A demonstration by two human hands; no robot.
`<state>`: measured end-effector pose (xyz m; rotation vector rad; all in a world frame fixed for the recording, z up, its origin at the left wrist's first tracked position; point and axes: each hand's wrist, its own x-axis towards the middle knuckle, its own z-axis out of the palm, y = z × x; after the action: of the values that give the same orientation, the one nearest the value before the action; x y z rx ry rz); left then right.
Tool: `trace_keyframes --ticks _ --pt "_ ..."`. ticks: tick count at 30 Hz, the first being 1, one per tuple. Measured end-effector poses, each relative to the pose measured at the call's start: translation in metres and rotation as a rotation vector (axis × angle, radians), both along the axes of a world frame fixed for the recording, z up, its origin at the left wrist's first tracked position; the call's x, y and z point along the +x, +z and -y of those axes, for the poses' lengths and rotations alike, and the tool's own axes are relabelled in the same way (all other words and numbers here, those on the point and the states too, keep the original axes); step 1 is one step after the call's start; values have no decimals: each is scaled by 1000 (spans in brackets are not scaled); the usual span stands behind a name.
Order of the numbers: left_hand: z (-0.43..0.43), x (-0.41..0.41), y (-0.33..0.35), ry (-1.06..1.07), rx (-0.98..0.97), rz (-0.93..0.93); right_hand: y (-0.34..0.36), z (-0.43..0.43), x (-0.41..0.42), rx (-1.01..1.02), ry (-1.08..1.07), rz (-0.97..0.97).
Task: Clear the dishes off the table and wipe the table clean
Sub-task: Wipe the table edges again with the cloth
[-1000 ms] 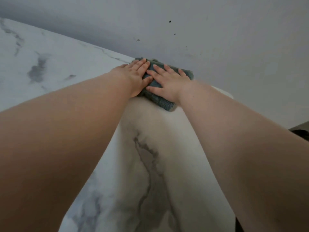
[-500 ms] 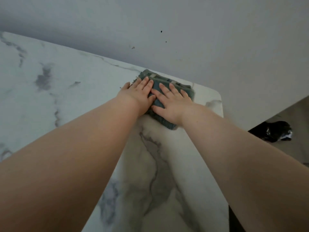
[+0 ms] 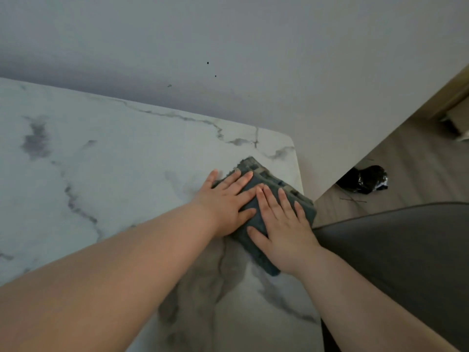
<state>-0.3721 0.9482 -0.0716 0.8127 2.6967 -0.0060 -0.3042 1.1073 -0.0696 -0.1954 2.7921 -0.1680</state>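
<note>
Both arms stretch across the marble table (image 3: pixel 106 179), the left hand (image 3: pixel 225 203) and right hand (image 3: pixel 281 224) pressed flat, fingers spread, on a folded blue-grey cloth (image 3: pixel 256 219) at its right edge. No dishes show, so clearing looks done and wiping under way. The only container, a black bag (image 3: pixel 363 179) on the floor beyond, hides its contents.

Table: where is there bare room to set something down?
The table is bare left of the left hand, back to the wall. The right edge is crowded: both hands, right hand, press the cloth there.
</note>
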Motion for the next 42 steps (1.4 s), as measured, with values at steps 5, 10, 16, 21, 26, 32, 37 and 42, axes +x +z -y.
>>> trace_keyframes --ticks 5,10,16,21,26,32,37,42 --pt "-29 -61 -4 132 27 -21 -7 -20 -74 14 3 -60" --pt "-53 -119 -6 232 5 -58 -11 -40 -148 11 40 -75" --pt "-70 -160 -13 300 -19 -121 -13 -50 -199 -6 39 -87" --pt "-76 -146 -12 346 -4 -118 -13 -52 -185 -51 -4 -86" --pt "-69 -96 -8 303 20 -97 -12 -49 -132 -53 -19 -50" --pt "-48 1 -8 268 59 -35 -8 -35 -32 -26 -7 -5" --pt "-10 118 -5 232 41 20 0 0 86 -4 -14 56" --pt "39 262 4 210 6 82 8 55 238 -19 -57 90"
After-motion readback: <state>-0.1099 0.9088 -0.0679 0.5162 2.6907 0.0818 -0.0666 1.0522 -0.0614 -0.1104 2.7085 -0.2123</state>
